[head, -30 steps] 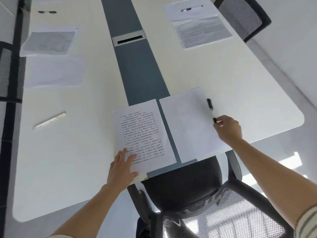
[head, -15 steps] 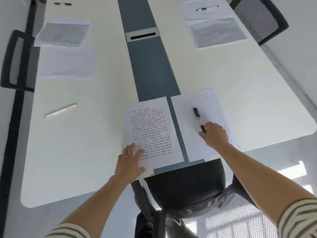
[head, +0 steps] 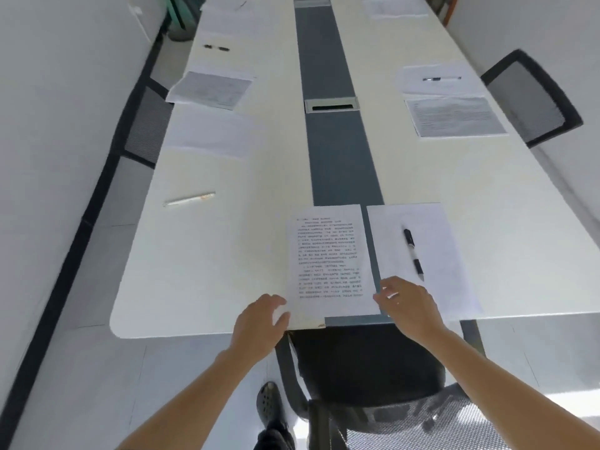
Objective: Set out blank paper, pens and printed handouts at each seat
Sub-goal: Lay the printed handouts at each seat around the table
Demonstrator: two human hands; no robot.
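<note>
From the head camera, the white printed handout sheet (head: 328, 261) lies at the near edge of the long white surface (head: 227, 248), overlapping its grey centre strip. The left hand (head: 259, 323) and right hand (head: 407, 305) bracket its near corners, each grip loose and holding nothing, apparently squaring it to the edge. Just right, the blank white sheet (head: 444, 254) carries the black-and-white pen (head: 413, 253) along its length, so the seat's set sits together above the black mesh chair (head: 373, 378).
</note>
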